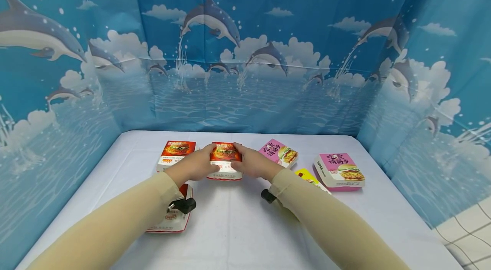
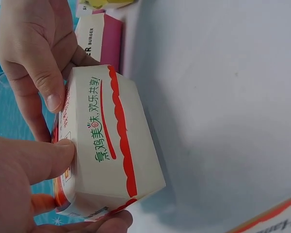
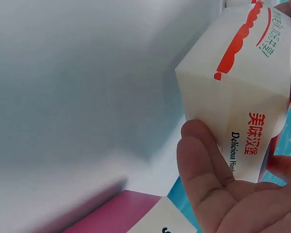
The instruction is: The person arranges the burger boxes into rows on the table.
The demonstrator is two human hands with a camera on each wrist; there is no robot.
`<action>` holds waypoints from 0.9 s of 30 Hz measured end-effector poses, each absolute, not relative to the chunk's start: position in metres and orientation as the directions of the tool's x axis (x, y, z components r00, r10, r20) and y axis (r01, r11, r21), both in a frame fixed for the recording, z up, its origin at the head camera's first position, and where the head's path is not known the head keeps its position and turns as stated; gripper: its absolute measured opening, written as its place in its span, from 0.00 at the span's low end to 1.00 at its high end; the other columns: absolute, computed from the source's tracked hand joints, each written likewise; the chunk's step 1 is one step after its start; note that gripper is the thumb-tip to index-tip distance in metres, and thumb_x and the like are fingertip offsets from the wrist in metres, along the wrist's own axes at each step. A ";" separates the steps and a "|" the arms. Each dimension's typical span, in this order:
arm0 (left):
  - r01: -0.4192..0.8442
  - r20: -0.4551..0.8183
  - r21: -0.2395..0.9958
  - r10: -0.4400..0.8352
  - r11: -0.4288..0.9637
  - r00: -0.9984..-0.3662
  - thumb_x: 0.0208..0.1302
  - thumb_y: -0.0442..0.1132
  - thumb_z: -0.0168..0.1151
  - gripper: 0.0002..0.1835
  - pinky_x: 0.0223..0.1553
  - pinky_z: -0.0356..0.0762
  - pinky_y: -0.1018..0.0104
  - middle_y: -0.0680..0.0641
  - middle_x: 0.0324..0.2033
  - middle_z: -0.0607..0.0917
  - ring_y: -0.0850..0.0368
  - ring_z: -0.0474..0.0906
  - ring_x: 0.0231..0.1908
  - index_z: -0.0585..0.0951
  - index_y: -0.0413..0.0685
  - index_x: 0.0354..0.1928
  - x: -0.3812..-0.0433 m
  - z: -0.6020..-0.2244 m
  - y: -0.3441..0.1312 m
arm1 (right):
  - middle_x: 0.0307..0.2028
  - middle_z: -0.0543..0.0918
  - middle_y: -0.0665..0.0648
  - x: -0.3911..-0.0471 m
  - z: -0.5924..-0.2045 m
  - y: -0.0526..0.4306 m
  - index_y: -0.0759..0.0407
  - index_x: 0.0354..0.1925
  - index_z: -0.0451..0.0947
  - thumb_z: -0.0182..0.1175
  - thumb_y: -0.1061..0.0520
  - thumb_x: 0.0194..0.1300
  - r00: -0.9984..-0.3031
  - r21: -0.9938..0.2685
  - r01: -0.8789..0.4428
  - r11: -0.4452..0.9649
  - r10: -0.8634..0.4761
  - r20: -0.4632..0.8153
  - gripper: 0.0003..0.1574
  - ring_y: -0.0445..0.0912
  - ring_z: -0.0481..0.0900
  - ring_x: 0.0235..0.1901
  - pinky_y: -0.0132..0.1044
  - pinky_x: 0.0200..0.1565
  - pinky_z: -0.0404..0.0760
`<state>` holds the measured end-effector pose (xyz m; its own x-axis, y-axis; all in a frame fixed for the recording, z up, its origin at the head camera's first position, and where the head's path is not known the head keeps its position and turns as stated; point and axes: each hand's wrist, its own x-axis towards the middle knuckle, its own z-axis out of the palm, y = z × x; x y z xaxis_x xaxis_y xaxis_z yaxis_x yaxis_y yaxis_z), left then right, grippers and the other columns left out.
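Note:
Both hands hold one red and white burger box (image 1: 225, 167) between them, near the middle of the table's far half. My left hand (image 1: 197, 163) grips its left side, thumb on the lid's near edge. On the opposite side, my right hand (image 1: 255, 163) holds it the same way. In the left wrist view, the box front (image 2: 104, 131) shows a scalloped red line and green lettering, with both thumbs at the lid. The right wrist view shows fingers against the box's side panel (image 3: 247, 136), which has red lettering.
A red burger box (image 1: 177, 150) stands behind the left hand, and another (image 1: 172, 221) lies partly under the left forearm. To the right are two pink burger boxes, one nearer (image 1: 278, 153) and one farther right (image 1: 340, 172). A yellow box (image 1: 308, 176) is partly hidden by the right sleeve.

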<state>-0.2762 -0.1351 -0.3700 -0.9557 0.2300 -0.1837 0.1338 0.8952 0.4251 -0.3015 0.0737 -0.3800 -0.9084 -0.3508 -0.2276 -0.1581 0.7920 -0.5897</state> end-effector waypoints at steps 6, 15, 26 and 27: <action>0.115 -0.187 0.444 0.218 0.889 -0.958 0.74 0.52 0.66 0.48 0.75 0.67 0.39 0.36 0.78 0.68 0.39 0.70 0.74 0.51 0.46 0.85 -0.283 -0.368 -0.137 | 0.82 0.61 0.58 -0.308 -0.381 0.070 0.46 0.86 0.48 0.63 0.44 0.76 -0.916 -0.595 -0.179 0.783 -0.354 -0.190 0.52 0.54 0.63 0.79 0.53 0.78 0.66; 0.114 -0.202 0.426 0.217 0.898 -0.955 0.75 0.51 0.64 0.47 0.76 0.65 0.39 0.36 0.78 0.67 0.39 0.68 0.75 0.52 0.45 0.85 -0.291 -0.374 -0.134 | 0.82 0.60 0.58 -0.310 -0.383 0.067 0.46 0.86 0.48 0.62 0.46 0.76 -0.919 -0.607 -0.148 0.781 -0.335 -0.206 0.51 0.55 0.62 0.80 0.53 0.79 0.64; 0.112 -0.233 0.405 0.221 0.908 -0.947 0.76 0.49 0.63 0.45 0.75 0.68 0.43 0.37 0.79 0.66 0.41 0.69 0.75 0.52 0.44 0.84 -0.293 -0.381 -0.131 | 0.80 0.66 0.60 -0.312 -0.401 0.063 0.49 0.85 0.51 0.58 0.44 0.79 -0.930 -0.544 -0.171 0.821 -0.317 -0.187 0.47 0.54 0.66 0.78 0.50 0.77 0.67; 0.112 -0.233 0.404 0.221 0.908 -0.947 0.76 0.49 0.62 0.45 0.75 0.68 0.43 0.37 0.79 0.66 0.41 0.69 0.75 0.52 0.44 0.84 -0.293 -0.382 -0.131 | 0.80 0.66 0.59 -0.312 -0.402 0.063 0.49 0.85 0.51 0.58 0.43 0.79 -0.931 -0.546 -0.168 0.821 -0.314 -0.186 0.46 0.53 0.66 0.78 0.50 0.77 0.67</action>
